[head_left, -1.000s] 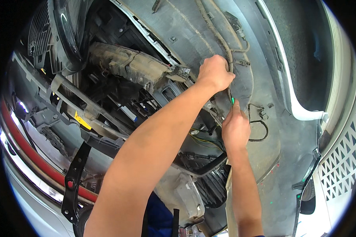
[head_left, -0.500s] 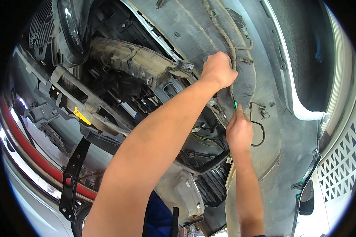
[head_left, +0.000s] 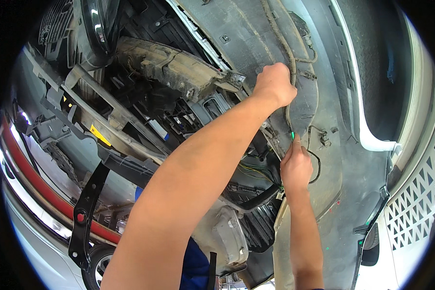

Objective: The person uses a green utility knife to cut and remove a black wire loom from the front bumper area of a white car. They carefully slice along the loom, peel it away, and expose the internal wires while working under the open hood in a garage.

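Note:
A dusty, dark wiring harness (head_left: 278,31) runs down the inner face of a large grey bumper cover (head_left: 331,166). My left hand (head_left: 275,86) is closed in a fist around the harness partway along it. Lower down, my right hand (head_left: 296,166) pinches the harness's thinner end, its index finger stretched up along it. Just above that fingertip shows a small bright green piece (head_left: 292,135); whether it is tape or part of a wire I cannot tell. A thin black cable (head_left: 319,166) loops beside my right hand. My fingers hide what lies inside both grips.
Left of the harness lies a dirty beam-like part (head_left: 179,70) among dark brackets. Loose thin wires (head_left: 256,169) hang under my left forearm. A black metal bracket (head_left: 84,217) stands at the lower left, near a wheel (head_left: 100,268). A white perforated panel (head_left: 415,208) is at the right.
The whole view has shifted slightly, so the parts sit a little further right. Both hands keep their grips on the harness, with hardly any movement along it.

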Action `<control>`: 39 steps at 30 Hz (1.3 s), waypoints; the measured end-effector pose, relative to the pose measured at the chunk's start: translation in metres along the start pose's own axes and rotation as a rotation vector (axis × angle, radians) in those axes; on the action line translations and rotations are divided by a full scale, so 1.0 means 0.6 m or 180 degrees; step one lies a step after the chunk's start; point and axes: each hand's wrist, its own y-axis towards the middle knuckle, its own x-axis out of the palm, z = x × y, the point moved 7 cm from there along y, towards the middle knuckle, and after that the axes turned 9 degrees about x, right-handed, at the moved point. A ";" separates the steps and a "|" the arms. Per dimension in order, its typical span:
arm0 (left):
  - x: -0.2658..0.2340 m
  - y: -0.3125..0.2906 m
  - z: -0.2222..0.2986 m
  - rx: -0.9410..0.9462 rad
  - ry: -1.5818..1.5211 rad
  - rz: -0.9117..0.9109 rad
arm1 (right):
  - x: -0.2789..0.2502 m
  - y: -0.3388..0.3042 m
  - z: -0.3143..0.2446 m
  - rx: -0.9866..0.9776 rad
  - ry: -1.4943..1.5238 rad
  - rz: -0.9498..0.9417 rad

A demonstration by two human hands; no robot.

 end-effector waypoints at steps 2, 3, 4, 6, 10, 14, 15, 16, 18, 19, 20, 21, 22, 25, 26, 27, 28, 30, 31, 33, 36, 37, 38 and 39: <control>-0.001 -0.001 0.000 -0.0022 -0.0041 0.0018 | 0.012 -0.013 0.015 -0.0081 -0.0142 0.0006; -0.001 -0.002 -0.001 -0.0039 -0.0044 0.0031 | 0.023 -0.021 0.031 0.0081 -0.0143 -0.0165; 0.000 -0.001 -0.001 -0.0049 -0.0052 0.0039 | 0.026 -0.031 0.041 0.0094 -0.0079 -0.0161; -0.004 0.002 -0.001 -0.0017 -0.0005 0.0098 | 0.034 -0.045 0.058 0.0198 0.0089 -0.0213; -0.003 0.010 -0.001 0.0112 0.0162 0.0131 | -0.016 -0.054 0.052 -0.0280 0.0778 0.0519; 0.000 0.011 -0.006 0.0188 0.0135 0.0031 | -0.066 -0.003 0.064 0.0376 0.1942 0.0512; 0.003 0.008 -0.006 0.0226 0.0119 -0.0012 | -0.075 0.017 0.056 0.0357 0.2056 0.0484; 0.002 0.005 -0.006 0.0241 0.0121 0.0015 | -0.084 0.039 0.045 0.0278 0.2179 0.0484; 0.007 -0.007 -0.003 0.0225 -0.0273 -0.0099 | -0.088 0.075 0.024 0.0269 0.2642 0.0189; 0.010 -0.014 -0.003 0.0098 -0.0439 -0.0209 | -0.085 0.089 0.012 0.0247 0.3003 -0.0057; 0.010 -0.020 0.006 0.0183 -0.0823 -0.0273 | -0.084 0.099 0.000 0.0239 0.3320 -0.0152; 0.013 -0.030 0.012 0.0138 -0.1193 -0.0401 | -0.082 0.108 -0.013 0.0255 0.3655 -0.0183; 0.016 -0.040 0.019 0.0116 -0.1608 -0.0540 | -0.078 0.114 -0.018 0.0364 0.3826 -0.0391; 0.002 -0.054 0.035 0.0066 -0.1632 -0.0603 | -0.072 0.122 -0.030 0.0663 0.4314 -0.0938; -0.002 -0.057 0.037 0.0019 -0.1642 -0.0644 | -0.070 0.120 -0.029 0.0853 0.4434 -0.1139; -0.004 -0.058 0.043 0.0082 -0.1628 -0.0670 | -0.069 0.118 -0.029 0.0987 0.4598 -0.1278; -0.003 -0.059 0.045 0.0077 -0.1594 -0.0692 | -0.075 0.118 -0.028 0.0978 0.4661 -0.1238; -0.002 -0.061 0.051 0.0166 -0.1611 -0.0637 | -0.079 0.114 -0.025 0.1055 0.4820 -0.1255; 0.000 -0.062 0.052 0.0188 -0.1555 -0.0634 | -0.081 0.113 -0.024 0.1057 0.4790 -0.1231; 0.002 -0.063 0.054 0.0229 -0.1449 -0.0628 | -0.083 0.110 -0.019 0.1035 0.4654 -0.1175; 0.001 -0.066 0.056 0.0252 -0.1124 -0.0805 | -0.078 0.108 -0.016 0.1049 0.4634 -0.1249; -0.002 -0.067 0.055 0.0193 -0.1151 -0.0827 | -0.076 0.108 -0.016 0.1061 0.4682 -0.1294; -0.005 -0.069 0.053 0.0118 -0.1159 -0.0849 | -0.074 0.108 -0.018 0.1012 0.4613 -0.1385; -0.008 -0.070 0.053 0.0067 -0.1179 -0.0869 | -0.073 0.109 -0.020 0.0961 0.4547 -0.1473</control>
